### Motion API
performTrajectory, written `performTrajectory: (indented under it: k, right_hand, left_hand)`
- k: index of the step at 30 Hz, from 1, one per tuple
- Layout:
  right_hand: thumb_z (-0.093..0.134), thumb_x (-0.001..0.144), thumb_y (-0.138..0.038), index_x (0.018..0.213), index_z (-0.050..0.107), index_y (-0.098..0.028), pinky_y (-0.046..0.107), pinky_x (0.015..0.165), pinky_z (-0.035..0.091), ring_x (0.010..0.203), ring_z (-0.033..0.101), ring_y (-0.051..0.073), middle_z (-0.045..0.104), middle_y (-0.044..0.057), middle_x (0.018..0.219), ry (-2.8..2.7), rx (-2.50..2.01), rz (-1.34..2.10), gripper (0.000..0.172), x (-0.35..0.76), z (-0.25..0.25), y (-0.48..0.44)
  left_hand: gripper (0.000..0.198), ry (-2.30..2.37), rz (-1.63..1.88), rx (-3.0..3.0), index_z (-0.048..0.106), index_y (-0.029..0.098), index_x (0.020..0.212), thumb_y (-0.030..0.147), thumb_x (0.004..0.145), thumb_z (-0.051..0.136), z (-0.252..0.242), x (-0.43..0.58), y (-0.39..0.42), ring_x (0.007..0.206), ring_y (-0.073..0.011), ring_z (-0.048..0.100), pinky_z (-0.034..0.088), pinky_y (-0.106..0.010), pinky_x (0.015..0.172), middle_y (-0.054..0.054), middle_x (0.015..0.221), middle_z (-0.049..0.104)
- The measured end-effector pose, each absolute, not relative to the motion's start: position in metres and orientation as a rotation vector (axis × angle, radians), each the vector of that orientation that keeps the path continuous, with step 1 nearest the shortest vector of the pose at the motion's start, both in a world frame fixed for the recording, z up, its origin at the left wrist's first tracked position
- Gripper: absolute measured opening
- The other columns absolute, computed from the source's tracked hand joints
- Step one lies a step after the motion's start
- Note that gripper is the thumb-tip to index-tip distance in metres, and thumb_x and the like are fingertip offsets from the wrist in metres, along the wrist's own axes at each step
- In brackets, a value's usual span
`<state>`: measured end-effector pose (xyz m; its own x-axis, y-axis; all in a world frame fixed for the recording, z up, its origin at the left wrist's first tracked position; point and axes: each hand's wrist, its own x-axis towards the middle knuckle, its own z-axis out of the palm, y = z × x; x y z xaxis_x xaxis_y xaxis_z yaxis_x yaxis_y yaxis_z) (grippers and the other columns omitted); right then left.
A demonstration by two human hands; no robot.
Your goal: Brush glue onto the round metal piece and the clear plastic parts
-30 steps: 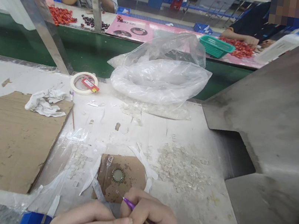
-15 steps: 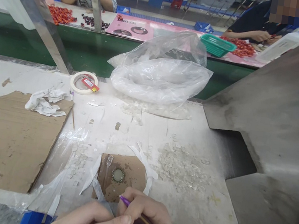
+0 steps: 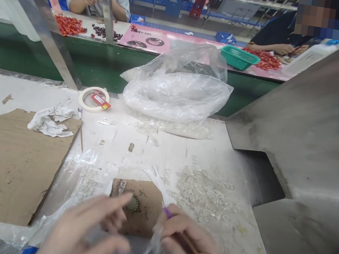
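My right hand (image 3: 189, 249) grips a thin brush (image 3: 183, 237) with a purple ferrule and wooden handle, its tip pointing up and left. My left hand (image 3: 90, 230) is blurred by motion, fingers spread, reaching over a small brown cardboard piece (image 3: 144, 212) toward a round metal cap (image 3: 133, 203) on it. Nothing shows in the left hand. A tiny clear vial (image 3: 121, 186) lies beside the cap. A scatter of small clear plastic pieces (image 3: 204, 191) covers the table to the right of my right hand.
A large clear plastic bag (image 3: 178, 90) sits at the back centre, with a tape roll (image 3: 94, 98) and crumpled tissue (image 3: 51, 120) to the left. A big cardboard sheet (image 3: 8, 162) covers the left side. A grey metal chute (image 3: 313, 144) rises on the right. Other people work at the far bench.
My left hand has swung up and forward from beside the right hand, fingers spreading over the small cardboard piece. The right hand with the brush shifted slightly right. The view tilted down a little.
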<state>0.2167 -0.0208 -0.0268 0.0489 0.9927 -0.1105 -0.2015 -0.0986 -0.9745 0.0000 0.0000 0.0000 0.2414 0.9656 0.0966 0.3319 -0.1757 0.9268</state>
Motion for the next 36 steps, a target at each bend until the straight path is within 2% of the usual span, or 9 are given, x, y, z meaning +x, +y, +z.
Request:
performTrajectory:
  k: [3,4,7,13,19,27,29,32,36]
  right_hand:
    - [0.084,0.076,-0.032,0.072,0.077,-0.027,0.033,0.075,0.056,0.076,0.069,0.024,0.073,0.003,0.072,-1.057,-1.483,0.872,0.009,0.26,-0.034,-0.007]
    - [0.083,0.076,-0.03,0.072,0.076,-0.026,0.033,0.074,0.054,0.073,0.067,0.024,0.072,0.002,0.071,-1.02,-1.636,0.689,0.009,0.274,-0.037,-0.003]
    - [0.08,0.074,-0.027,0.072,0.073,-0.024,0.034,0.068,0.048,0.068,0.063,0.023,0.07,0.002,0.071,-0.959,-1.817,0.49,0.008,0.297,-0.045,0.008]
    - [0.041,0.097,-0.057,0.102,0.067,-0.021,0.038,0.062,0.054,0.06,0.061,0.022,0.069,0.005,0.075,-1.073,-1.608,0.7,0.045,0.263,-0.06,0.005]
    - [0.06,0.093,-0.029,0.095,0.07,-0.023,0.029,0.061,0.052,0.069,0.065,0.02,0.068,0.002,0.077,-1.294,-1.548,0.904,0.011,0.223,-0.066,-0.003]
    - [0.049,0.098,-0.028,0.082,0.067,-0.019,0.028,0.055,0.045,0.058,0.064,0.02,0.067,0.003,0.065,-1.512,-1.505,0.974,0.026,0.193,-0.075,-0.009]
    - [0.048,0.098,-0.026,0.083,0.066,-0.019,0.029,0.057,0.045,0.06,0.064,0.021,0.067,0.003,0.068,-1.554,-1.493,0.962,0.024,0.19,-0.078,-0.011]
    - [0.048,0.098,-0.022,0.083,0.064,-0.02,0.029,0.058,0.044,0.062,0.063,0.02,0.067,0.003,0.071,-1.601,-1.472,0.965,0.022,0.189,-0.079,-0.011]
    - [0.049,0.097,-0.017,0.081,0.063,-0.02,0.028,0.06,0.044,0.064,0.063,0.019,0.067,0.003,0.072,-1.616,-1.438,0.994,0.022,0.19,-0.077,-0.009]
  left_hand:
    - [0.027,1.421,0.613,2.082,0.074,0.014,0.114,0.031,0.103,0.057,-0.006,-0.006,0.056,0.076,-0.02,0.077,0.063,-0.027,0.063,-0.009,0.098,0.078]
    - [0.024,1.428,0.574,2.127,0.073,0.01,0.113,0.025,0.102,0.058,-0.009,-0.005,0.076,0.079,-0.0215,0.077,0.063,-0.033,0.071,-0.012,0.102,0.077]
    - [0.015,1.388,0.473,2.284,0.071,0.014,0.112,0.017,0.1,0.063,-0.023,0.003,0.127,0.095,-0.0229,0.075,0.062,-0.043,0.085,-0.01,0.114,0.075]
    - [0.025,1.277,0.348,2.533,0.067,0.018,0.121,0.027,0.098,0.068,-0.051,0.047,0.171,0.11,-0.0276,0.07,0.059,-0.05,0.092,-0.009,0.128,0.069]
    - [0.027,1.118,0.309,2.643,0.066,0.018,0.124,0.027,0.098,0.067,-0.061,0.081,0.174,0.11,-0.0275,0.07,0.059,-0.049,0.091,-0.01,0.129,0.069]
    - [0.019,1.076,0.615,2.42,0.069,0.017,0.116,0.021,0.097,0.068,-0.044,0.061,0.158,0.109,-0.0272,0.07,0.059,-0.05,0.092,-0.008,0.122,0.071]
    - [0.014,1.064,0.776,2.279,0.069,0.015,0.111,0.012,0.099,0.062,-0.027,0.045,0.137,0.104,-0.0246,0.071,0.061,-0.047,0.091,-0.007,0.112,0.072]
    - [0.027,1.034,0.965,2.002,0.07,0.018,0.104,0.009,0.103,0.045,-0.007,0.019,0.095,0.089,-0.0156,0.073,0.068,-0.024,0.071,-0.005,0.1,0.069]
    - [0.028,1.073,1.053,1.709,0.074,0.029,0.098,0.006,0.095,0.059,-0.007,-0.006,0.041,0.084,-0.011,0.076,0.065,-0.014,0.074,0.003,0.094,0.074]
